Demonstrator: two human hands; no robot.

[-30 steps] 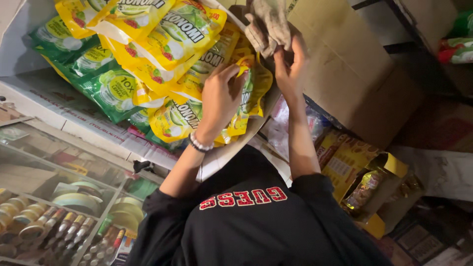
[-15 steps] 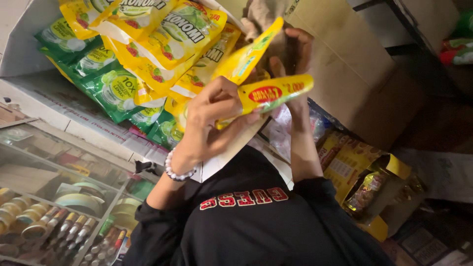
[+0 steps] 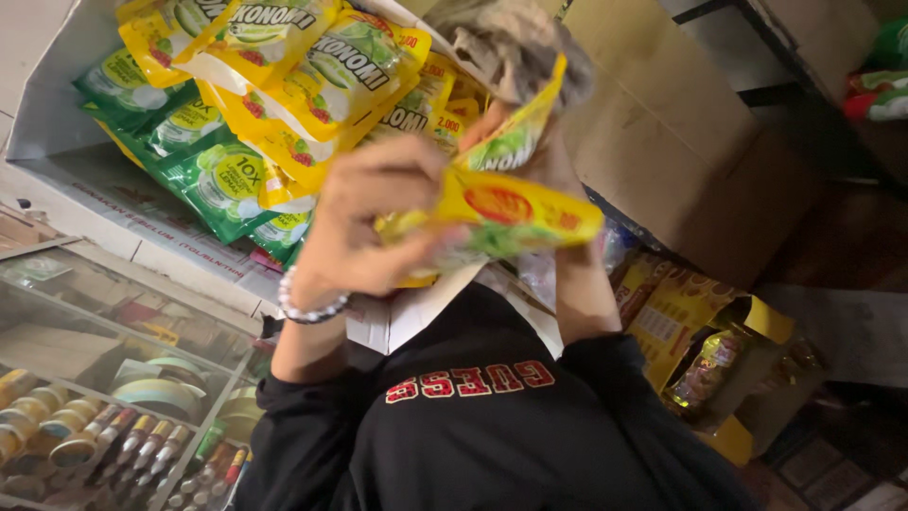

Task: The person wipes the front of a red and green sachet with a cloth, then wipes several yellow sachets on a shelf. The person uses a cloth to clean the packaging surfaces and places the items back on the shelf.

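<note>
Pulling yellow sachet strip (image 3: 501, 213) clear of hanging bundle (image 3: 284, 85): left hand (image 3: 378, 222) now clamps it near chest, lifted since a second ago; right hand (image 3: 515, 123) pinches upper end.

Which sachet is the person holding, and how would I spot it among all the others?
Find the white box of hanging sachets at upper left. Just right of it, the left hand grips a yellow sachet. Unlike its neighbours, it lies sideways, pulled clear of the bunch.
</note>
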